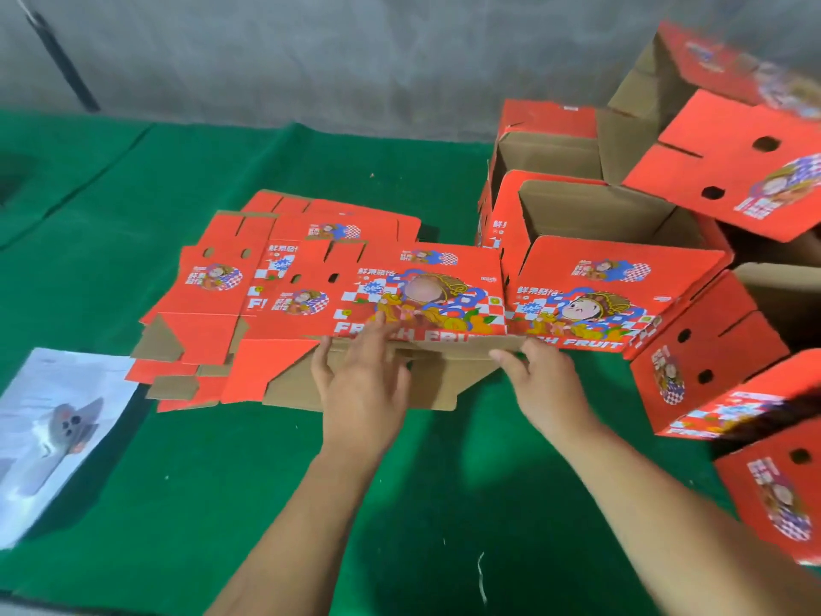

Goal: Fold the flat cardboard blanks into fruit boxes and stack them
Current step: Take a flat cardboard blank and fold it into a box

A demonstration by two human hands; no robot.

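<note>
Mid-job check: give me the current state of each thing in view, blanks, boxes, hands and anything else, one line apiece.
Top blank: flat, near edge being lifted off the pile.
Pile of blanks: flat, unfolded, loosely fanned on the green cloth.
Folded boxes: erected, tops open, heaped unevenly at the right, some tipped.
Left hand: fingers straight, resting on the top blank's near edge.
Right hand: fingers curled under that edge.
Printed sheet: lying flat.

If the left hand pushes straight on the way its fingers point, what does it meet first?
The left hand already has its fingertips at the near edge of the top blank. Going on, it would slide over or under that printed panel; depth is unclear, so I can't tell which.
</note>
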